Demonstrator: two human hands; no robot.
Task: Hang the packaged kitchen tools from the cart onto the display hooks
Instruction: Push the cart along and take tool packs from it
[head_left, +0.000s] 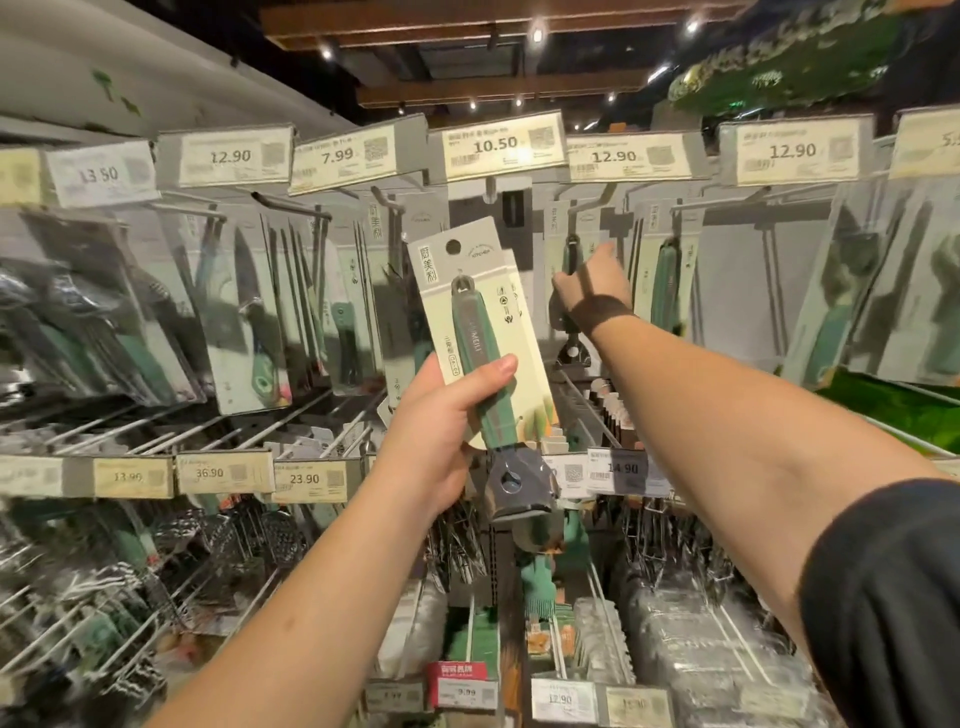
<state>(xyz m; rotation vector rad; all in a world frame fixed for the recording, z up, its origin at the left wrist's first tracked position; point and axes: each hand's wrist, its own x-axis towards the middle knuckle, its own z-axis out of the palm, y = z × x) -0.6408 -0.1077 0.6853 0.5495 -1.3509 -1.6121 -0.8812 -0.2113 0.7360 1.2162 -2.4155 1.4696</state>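
Gripping a carded tool (480, 332) around its green handle, the left hand (447, 421) holds it upright in front of the display, thumb across the handle's front. The card's hang hole is at the top, below and short of the hook (488, 193) under the 10.50 tag (496, 146). A second card sits directly behind the first. The right hand (592, 288) reaches to the next column under a 12.90 tag (626, 156), fingers against a hanging pack (570, 254); whether they clasp it cannot be told. The hands are well apart. Packs fill neighbouring hooks.
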